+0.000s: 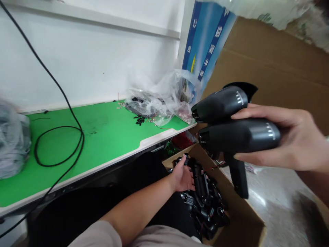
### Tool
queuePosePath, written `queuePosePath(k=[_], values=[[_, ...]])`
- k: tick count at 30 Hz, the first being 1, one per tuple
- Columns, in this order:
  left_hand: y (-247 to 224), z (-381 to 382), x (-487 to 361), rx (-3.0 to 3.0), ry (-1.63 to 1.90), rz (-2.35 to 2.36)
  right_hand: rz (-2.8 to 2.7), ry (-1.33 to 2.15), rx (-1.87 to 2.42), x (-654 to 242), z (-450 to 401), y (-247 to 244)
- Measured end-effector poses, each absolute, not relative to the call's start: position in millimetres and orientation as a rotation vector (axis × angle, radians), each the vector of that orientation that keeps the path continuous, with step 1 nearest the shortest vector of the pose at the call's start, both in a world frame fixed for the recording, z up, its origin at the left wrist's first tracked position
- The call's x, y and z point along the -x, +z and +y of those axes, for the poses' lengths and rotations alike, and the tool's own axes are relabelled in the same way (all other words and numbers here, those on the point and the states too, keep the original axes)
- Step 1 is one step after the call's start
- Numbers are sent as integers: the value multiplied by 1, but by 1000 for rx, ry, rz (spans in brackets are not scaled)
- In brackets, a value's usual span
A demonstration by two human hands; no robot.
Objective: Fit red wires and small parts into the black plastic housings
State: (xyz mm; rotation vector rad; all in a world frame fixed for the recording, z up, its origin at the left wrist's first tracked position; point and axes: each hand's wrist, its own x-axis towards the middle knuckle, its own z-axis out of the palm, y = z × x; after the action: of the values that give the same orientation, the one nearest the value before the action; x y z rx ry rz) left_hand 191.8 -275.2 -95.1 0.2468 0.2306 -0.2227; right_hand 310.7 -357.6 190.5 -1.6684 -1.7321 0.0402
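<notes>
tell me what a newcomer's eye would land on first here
Probably the two black hair-dryer-like bodies in the right hand, on the right side of the picture. Next, the bright green tabletop at left, with a looped black cable across it. Below centre, the left hand is among black parts in a cardboard box.

The left hand [182, 177] seems partly hidden by a black hair dryer [200, 180].
</notes>
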Motion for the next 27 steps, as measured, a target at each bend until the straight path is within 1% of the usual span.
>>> queuePosePath(k=[2,6,9,11,13,16,19,23,27], values=[[-75,-269,-181,-247,-203,186,-1701,33,1700,-302,-352,212],[-35,-254,-161,-243,-52,185,-1672,41,1704,-289,-336,247],[-6,-241,-150,-217,93,217,-1732,88,1560,-281,-308,257],[14,-226,-144,-183,234,204,-1725,172,1447,-275,-277,254],[32,-204,-136,-157,383,175,-1666,308,1367,-266,-236,245],[54,-159,-115,-197,588,189,-1631,517,1116,-244,-162,222],[59,-105,-82,-285,840,334,-1590,687,936,-212,-89,195],[38,-39,-30,-461,1073,740,-1515,825,814,-166,-12,145],[5,6,11,-530,1122,991,-1371,931,821,-132,42,88]])
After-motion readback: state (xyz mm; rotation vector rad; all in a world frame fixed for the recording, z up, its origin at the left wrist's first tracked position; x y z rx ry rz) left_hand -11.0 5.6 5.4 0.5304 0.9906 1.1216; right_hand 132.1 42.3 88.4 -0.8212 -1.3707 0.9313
